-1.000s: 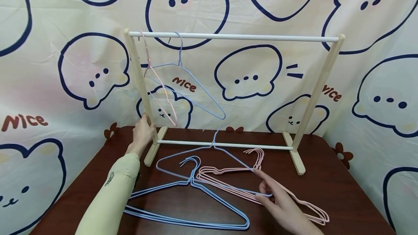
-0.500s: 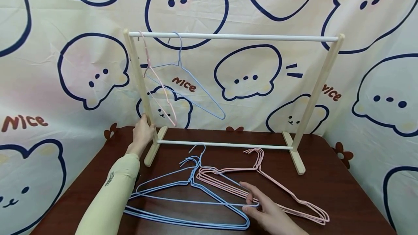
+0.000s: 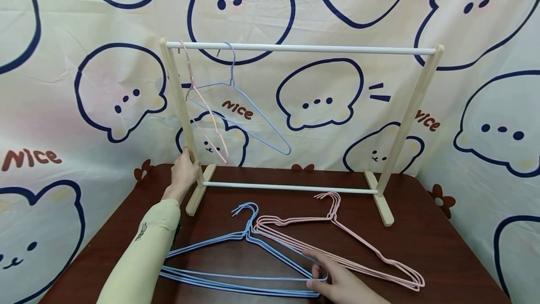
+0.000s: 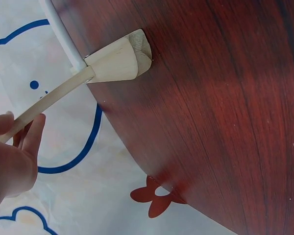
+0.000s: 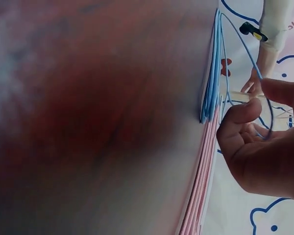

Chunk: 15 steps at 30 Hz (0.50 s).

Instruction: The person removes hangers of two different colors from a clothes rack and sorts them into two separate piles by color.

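Observation:
My left hand (image 3: 184, 172) grips the left wooden post (image 3: 180, 102) of a small clothes rack; the left wrist view shows fingers and thumb around the post (image 4: 51, 99). With my right hand (image 3: 339, 281) I pinch a blue hanger (image 5: 250, 51) by its right corner. This hanger is low over a stack of blue hangers (image 3: 274, 253) on the table, its lower bar just above theirs in the head view. The right wrist view shows its held end raised off the stack. Beside it lies a stack of pink hangers (image 3: 358, 237), partly behind my right hand.
A pink hanger (image 3: 206, 103) and a blue hanger (image 3: 262, 117) hang on the rack's white top rail (image 3: 320, 48), toward its left end. The rack's lower rail (image 3: 291, 187) and right foot (image 3: 381, 205) stand behind the stacks. Patterned cloth (image 3: 392, 8) surrounds the dark table (image 3: 443, 247).
My right hand has brought the blue hanger down and toward me, from near the lower rail to over the blue stack. The left hand stays on the post.

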{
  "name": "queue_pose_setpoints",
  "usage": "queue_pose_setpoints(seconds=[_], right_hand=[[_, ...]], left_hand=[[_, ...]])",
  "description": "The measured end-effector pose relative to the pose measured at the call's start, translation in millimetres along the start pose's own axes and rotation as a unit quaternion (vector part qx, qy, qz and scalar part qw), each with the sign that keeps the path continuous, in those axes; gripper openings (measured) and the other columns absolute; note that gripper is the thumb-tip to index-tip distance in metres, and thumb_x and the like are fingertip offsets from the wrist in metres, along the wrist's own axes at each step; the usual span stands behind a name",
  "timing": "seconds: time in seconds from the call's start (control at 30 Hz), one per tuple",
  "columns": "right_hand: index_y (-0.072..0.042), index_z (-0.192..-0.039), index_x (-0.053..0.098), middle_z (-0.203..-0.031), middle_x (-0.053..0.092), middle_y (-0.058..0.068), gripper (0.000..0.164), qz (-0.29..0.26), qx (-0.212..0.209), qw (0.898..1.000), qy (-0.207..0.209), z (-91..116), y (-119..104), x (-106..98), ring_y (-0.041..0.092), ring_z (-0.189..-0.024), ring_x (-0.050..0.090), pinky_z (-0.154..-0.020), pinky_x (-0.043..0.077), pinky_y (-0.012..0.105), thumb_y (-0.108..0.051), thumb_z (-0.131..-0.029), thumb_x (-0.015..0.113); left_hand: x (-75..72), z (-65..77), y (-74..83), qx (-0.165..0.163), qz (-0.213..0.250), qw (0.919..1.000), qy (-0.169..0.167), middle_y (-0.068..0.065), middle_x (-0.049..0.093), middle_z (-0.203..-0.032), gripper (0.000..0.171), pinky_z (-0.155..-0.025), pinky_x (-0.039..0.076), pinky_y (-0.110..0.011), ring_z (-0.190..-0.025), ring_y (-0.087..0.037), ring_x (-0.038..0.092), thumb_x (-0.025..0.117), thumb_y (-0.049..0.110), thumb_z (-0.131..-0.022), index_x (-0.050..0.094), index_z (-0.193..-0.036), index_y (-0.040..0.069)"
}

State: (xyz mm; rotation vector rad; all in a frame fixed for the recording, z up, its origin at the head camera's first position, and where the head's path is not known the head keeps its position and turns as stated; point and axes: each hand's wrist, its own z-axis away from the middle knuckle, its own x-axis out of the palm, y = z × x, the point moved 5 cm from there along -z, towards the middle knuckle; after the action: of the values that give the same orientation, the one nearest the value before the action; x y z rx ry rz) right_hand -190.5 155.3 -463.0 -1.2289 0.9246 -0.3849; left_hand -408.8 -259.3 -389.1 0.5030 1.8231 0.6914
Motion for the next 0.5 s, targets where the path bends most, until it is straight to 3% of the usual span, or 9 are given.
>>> queue_pose_setpoints(seconds=[0.13, 0.23, 0.37, 0.5], right_hand=[[-0.006, -0.144, 0.045, -0.103, 0.052, 0.007, 0.056, 0.038, 0.043, 0.998, -0.007, -2.5, 3.3, -1.5, 0.005, -0.079, 0.049, -0.064, 0.042, 0.023, -0.022, -0.095, 0.067], [-0.011, -0.143, 0.048, -0.117, 0.054, 0.005, 0.058, 0.123, 0.040, 0.992, -0.006, -3.7, 3.0, -1.6, 0.009, -0.095, 0.053, -0.074, 0.045, 0.024, -0.028, -0.092, 0.070], [-0.014, -0.141, 0.052, -0.129, 0.053, 0.001, 0.060, 0.249, 0.002, 0.968, 0.006, -3.6, -1.1, 0.0, 0.010, -0.109, 0.053, -0.083, 0.047, 0.026, -0.035, -0.089, 0.073], [-0.016, -0.139, 0.054, -0.125, 0.055, -0.001, 0.060, 0.353, -0.036, 0.934, 0.034, -2.7, -5.6, 2.0, 0.013, -0.107, 0.052, -0.079, 0.049, 0.030, -0.034, -0.086, 0.076]], left_hand=[[-0.1, -0.3, 0.6, 0.000, -0.001, 1.0000, -0.002, -0.035, 0.056, -0.125, 0.044, -0.089, 0.052, -0.060, -0.109, -0.051, 0.060, 0.051, 0.010, -0.100, 0.037, -0.139, -0.005], [-0.2, -0.2, 0.5, -0.002, 0.000, 1.0000, -0.004, -0.035, 0.056, -0.124, 0.043, -0.088, 0.052, -0.060, -0.109, -0.051, 0.060, 0.051, 0.011, -0.101, 0.037, -0.139, -0.005], [-0.5, 0.8, -0.2, -0.005, 0.001, 1.0000, -0.006, -0.035, 0.056, -0.124, 0.042, -0.088, 0.053, -0.059, -0.109, -0.051, 0.060, 0.050, 0.011, -0.101, 0.038, -0.138, -0.005], [0.1, 0.8, -0.8, 0.000, 0.002, 1.0000, -0.006, -0.035, 0.057, -0.124, 0.041, -0.087, 0.053, -0.059, -0.109, -0.051, 0.060, 0.050, 0.011, -0.101, 0.038, -0.137, -0.005]])
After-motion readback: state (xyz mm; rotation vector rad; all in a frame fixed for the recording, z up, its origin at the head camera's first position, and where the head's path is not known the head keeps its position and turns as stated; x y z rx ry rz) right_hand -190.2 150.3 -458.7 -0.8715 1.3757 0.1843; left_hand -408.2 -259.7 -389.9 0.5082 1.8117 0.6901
